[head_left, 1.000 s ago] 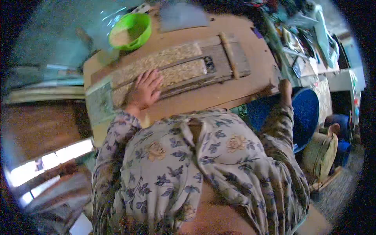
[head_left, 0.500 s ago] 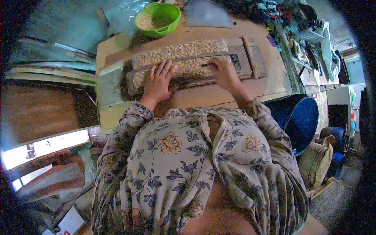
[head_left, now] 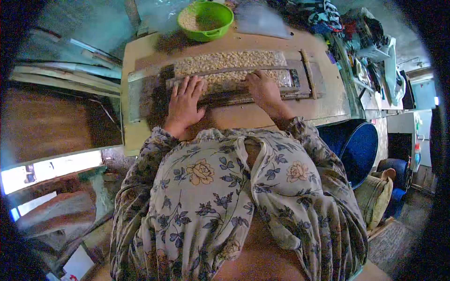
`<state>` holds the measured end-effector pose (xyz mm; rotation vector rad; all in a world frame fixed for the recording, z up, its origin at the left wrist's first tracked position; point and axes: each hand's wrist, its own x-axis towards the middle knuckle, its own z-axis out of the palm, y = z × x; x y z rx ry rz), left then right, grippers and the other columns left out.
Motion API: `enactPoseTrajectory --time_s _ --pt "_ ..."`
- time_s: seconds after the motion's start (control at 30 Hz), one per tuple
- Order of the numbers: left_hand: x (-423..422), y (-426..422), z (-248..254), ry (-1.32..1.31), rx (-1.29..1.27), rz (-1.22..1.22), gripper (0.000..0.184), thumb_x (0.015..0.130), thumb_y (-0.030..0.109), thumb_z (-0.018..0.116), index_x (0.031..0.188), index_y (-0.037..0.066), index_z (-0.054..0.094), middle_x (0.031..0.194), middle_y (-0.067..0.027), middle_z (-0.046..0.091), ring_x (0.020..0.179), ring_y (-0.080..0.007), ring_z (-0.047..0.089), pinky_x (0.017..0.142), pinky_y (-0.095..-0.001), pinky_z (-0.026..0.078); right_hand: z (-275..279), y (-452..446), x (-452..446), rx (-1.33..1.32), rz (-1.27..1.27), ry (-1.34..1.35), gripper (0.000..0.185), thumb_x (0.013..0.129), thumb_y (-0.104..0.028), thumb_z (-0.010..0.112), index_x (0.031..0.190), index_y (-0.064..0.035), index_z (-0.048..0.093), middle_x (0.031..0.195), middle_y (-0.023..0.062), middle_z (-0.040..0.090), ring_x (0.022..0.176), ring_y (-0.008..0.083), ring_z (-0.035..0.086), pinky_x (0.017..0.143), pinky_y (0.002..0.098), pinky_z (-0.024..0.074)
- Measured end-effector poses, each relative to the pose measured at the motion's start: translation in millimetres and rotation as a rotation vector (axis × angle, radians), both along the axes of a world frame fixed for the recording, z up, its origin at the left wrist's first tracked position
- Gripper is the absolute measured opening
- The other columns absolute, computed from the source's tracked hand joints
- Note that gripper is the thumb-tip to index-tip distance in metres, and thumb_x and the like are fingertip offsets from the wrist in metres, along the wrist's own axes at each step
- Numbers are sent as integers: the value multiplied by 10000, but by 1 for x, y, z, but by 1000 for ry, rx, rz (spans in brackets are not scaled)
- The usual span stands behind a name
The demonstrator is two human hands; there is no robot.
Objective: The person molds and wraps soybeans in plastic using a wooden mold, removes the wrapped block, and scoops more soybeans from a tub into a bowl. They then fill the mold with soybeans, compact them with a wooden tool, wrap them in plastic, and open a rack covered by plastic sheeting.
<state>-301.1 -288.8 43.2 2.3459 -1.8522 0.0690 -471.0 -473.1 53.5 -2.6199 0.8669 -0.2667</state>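
A long flat slab of pale beans or kernels (head_left: 229, 61), seemingly in clear plastic, lies on a worn board. A narrow dark wooden frame (head_left: 294, 79) lies over its near part. My left hand (head_left: 185, 105) rests on the frame's left part, fingers stretched and slightly spread. My right hand (head_left: 263, 89) is closed above the beans inside the frame, toward its right end. A small dark thing seems to stick out leftward from its fingertips, too small to name.
Behind the slab stands a green plastic basin (head_left: 206, 33) holding similar pale kernels. Right of it lies a translucent plastic sheet (head_left: 262, 21). A wooden stick (head_left: 308, 74) crosses the board's right end. A dark blue barrel (head_left: 358, 150) stands beside the table (head_left: 225, 119) at right.
The view has shifted, so the table and basin appear further right. My right hand has moved slightly left along the frame. My left hand stays on the frame, closer to its left end.
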Motion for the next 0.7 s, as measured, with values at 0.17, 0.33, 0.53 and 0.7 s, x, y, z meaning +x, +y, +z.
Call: enactPoseTrajectory --time_s 0.17,0.33,0.53,0.7 --pt "10 17 6 -24 80 60 833 612 280 670 1321 138 256 1370 -66 238 1267 -279 207 1007 -476 185 -17 4 15 15 31 -169 169 782 -122 494 932 -79 559 945 117 541 815 335 548 681 402 459" --pt "23 34 1 -25 38 81 816 616 274 662 1318 141 267 1378 -66 223 1271 -278 199 992 -495 212 -1 24 40 -24 91 -8 163 793 -137 483 924 -69 552 961 117 537 822 343 544 697 421 455" --pt "35 52 -3 -12 -18 87 784 616 252 643 1307 132 292 1371 -51 239 1268 -279 207 972 -499 255 -26 28 45 -70 73 -191 173 803 -153 463 919 -65 556 959 119 540 860 336 537 724 422 449" --pt "47 64 -13 34 -206 10 716 614 208 625 1269 110 353 1351 -51 269 1259 -278 225 963 -455 295 -36 40 74 15 61 -70 187 800 -163 472 936 -69 560 1005 111 532 878 342 531 733 414 451"
